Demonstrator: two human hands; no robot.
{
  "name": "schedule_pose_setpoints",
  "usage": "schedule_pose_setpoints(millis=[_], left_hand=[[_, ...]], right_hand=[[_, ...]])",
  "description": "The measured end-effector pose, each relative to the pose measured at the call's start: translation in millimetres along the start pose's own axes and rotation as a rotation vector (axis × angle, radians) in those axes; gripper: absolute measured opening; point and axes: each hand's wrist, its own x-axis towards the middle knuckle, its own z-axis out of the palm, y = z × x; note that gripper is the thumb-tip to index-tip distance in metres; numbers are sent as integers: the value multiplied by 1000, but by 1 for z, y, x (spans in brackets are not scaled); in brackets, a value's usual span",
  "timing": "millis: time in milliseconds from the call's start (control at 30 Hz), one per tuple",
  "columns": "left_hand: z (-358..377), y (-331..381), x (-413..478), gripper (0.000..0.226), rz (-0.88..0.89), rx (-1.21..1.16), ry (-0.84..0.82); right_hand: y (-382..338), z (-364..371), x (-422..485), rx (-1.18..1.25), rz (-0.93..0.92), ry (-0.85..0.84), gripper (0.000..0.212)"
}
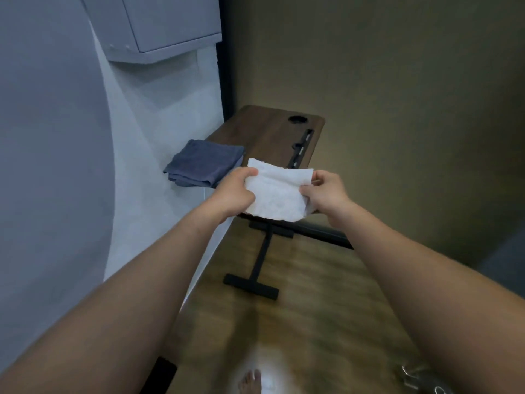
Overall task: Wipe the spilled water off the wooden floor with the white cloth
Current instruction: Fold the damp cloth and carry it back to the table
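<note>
At the bottom edge a bare foot (250,382) stands on the wooden floor (312,308), beside a pale shiny patch (267,362); whether that patch is water or only glare cannot be told. A blurred metallic object (417,376) lies at the lower right.

Both bare forearms reach forward. The left hand (231,191) grips the left edge of the white cloth (277,191), thumb on top and fingers curled underneath. The right hand (326,194) pinches the cloth's right edge between thumb and curled fingers. The cloth is held up in the air between the two hands, well above the floor, spread fairly flat and crumpled, in front of the near end of a narrow dark wooden table (270,132).

The table stands on a black T-shaped leg (261,257). A folded blue-grey towel (203,166) rests at the table's left edge, partly on a white surface (159,123) alongside. Beyond are an olive wall (397,81) and a pale grey cabinet (164,24) at the upper left.
</note>
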Motion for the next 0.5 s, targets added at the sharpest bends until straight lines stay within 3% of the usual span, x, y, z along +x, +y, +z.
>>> schedule_pose_setpoints(millis=[300,500], left_hand=[[-4,-30,171,69,46,319,-217],[12,-49,224,59,-58,764,-491]], right_hand=[[10,61,143,-82,133,109,26],[38,82,189,-388,168,104,5]])
